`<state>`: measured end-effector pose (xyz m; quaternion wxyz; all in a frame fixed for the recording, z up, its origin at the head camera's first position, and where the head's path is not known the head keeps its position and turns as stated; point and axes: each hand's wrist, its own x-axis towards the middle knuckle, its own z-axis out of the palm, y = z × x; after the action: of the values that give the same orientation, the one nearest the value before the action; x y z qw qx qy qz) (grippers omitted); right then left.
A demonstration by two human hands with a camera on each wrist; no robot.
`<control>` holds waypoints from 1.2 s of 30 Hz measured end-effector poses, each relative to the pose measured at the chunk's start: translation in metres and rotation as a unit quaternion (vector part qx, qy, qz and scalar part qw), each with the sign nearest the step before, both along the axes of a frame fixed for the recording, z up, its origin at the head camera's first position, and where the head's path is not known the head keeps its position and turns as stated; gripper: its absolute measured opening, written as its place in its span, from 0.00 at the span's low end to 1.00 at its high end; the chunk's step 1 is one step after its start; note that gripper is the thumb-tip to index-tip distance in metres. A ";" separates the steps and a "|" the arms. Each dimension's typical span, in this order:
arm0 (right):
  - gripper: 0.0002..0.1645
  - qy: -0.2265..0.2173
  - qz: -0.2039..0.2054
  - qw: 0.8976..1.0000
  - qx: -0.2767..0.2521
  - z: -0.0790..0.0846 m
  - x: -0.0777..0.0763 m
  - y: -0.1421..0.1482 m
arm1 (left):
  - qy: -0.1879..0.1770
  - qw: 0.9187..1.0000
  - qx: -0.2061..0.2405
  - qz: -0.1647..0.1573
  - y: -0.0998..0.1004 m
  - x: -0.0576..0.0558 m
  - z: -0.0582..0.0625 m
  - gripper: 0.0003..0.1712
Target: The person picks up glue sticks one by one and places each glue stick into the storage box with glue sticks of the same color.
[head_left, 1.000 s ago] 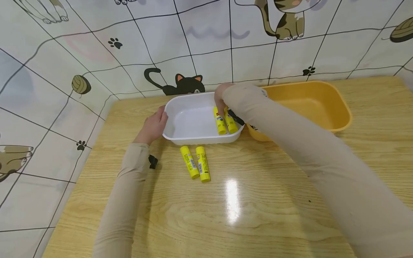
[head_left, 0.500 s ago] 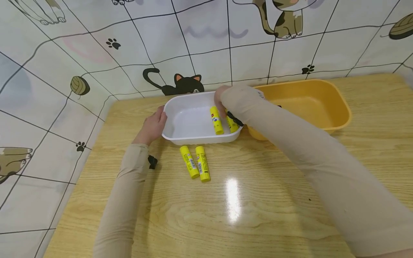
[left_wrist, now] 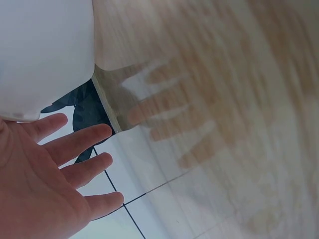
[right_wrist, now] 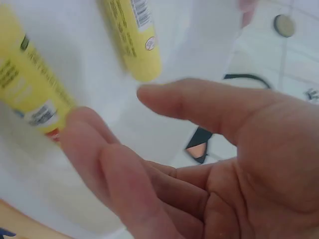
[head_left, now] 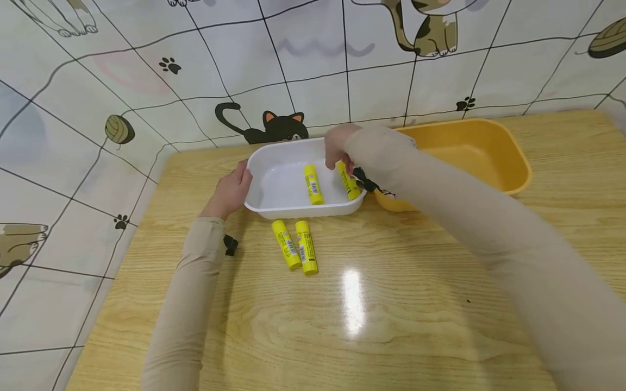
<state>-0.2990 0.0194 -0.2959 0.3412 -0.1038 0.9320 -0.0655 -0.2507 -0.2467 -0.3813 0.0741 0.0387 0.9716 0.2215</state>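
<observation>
A white plastic basin [head_left: 283, 179] holds two yellow glue sticks: one [head_left: 313, 185] lies near the middle, the other [head_left: 349, 182] by the right end. My left hand [head_left: 229, 190] rests against the basin's left end; in the left wrist view its fingers [left_wrist: 82, 142] are spread and straight. Over the right side of the basin is my right hand [head_left: 338, 145], thumb and fingers apart with nothing between them. In the right wrist view a fingertip [right_wrist: 84, 119] is at the right-end glue stick [right_wrist: 30, 79]; whether it touches is unclear.
Two more glue sticks, a left one [head_left: 286, 245] and a right one [head_left: 306, 247], lie on the wooden table [head_left: 391, 336] in front of the basin. A yellow-orange basin [head_left: 474, 155] stands to the right, partly behind my right arm. A cat-patterned wall covering [head_left: 318, 81] rises behind.
One glue stick inside the white basin has shifted left, away from my right hand and the other stick. My right hand's fingers have lifted slightly. The left hand stays in place.
</observation>
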 end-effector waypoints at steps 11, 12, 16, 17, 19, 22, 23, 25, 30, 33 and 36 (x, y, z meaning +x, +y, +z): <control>0.16 0.073 0.072 0.993 -0.060 0.013 0.031 0.001 | 0.002 1.000 -0.002 -0.001 0.000 0.000 -0.001 0.31; 0.16 0.075 0.080 0.992 -0.067 0.015 0.036 0.001 | 0.002 1.000 -0.002 -0.001 0.000 0.000 -0.001 0.31; 0.13 0.094 0.118 0.986 -0.077 0.016 0.057 -0.002 | -0.004 1.000 0.000 0.005 0.001 0.001 -0.001 0.32; 0.12 0.097 0.128 0.984 -0.078 0.015 0.063 -0.003 | -0.006 1.000 0.001 0.006 0.001 0.001 0.000 0.32; 0.12 0.105 0.146 0.981 -0.077 0.013 0.075 -0.006 | -0.011 1.000 0.005 0.008 0.002 0.001 0.001 0.32; 0.12 0.110 0.167 0.976 -0.083 0.006 0.091 -0.012 | -0.015 1.000 0.009 0.011 0.002 0.002 0.002 0.33; 0.13 0.113 0.176 0.974 -0.085 0.003 0.096 -0.014 | -0.015 1.000 0.010 0.010 0.002 0.002 0.002 0.33; 0.14 0.115 0.193 0.970 -0.088 -0.005 0.105 -0.017 | -0.015 1.000 0.011 0.012 0.002 0.002 0.002 0.33; 0.14 0.113 0.219 0.964 -0.098 -0.030 0.123 -0.025 | -0.016 1.000 0.015 0.010 0.002 0.002 0.002 0.33; 0.16 0.119 0.211 0.964 -0.109 -0.042 0.127 -0.028 | -0.018 1.000 0.020 0.012 0.002 0.002 0.000 0.33; 0.19 0.123 0.197 0.966 -0.114 -0.049 0.128 -0.031 | -0.020 0.999 0.020 0.016 0.002 0.002 0.000 0.33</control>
<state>-0.1707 -0.0116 -0.3447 0.2157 -0.3307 0.9144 -0.0896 -0.2490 -0.2449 -0.3818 0.0887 0.0198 0.9658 0.2427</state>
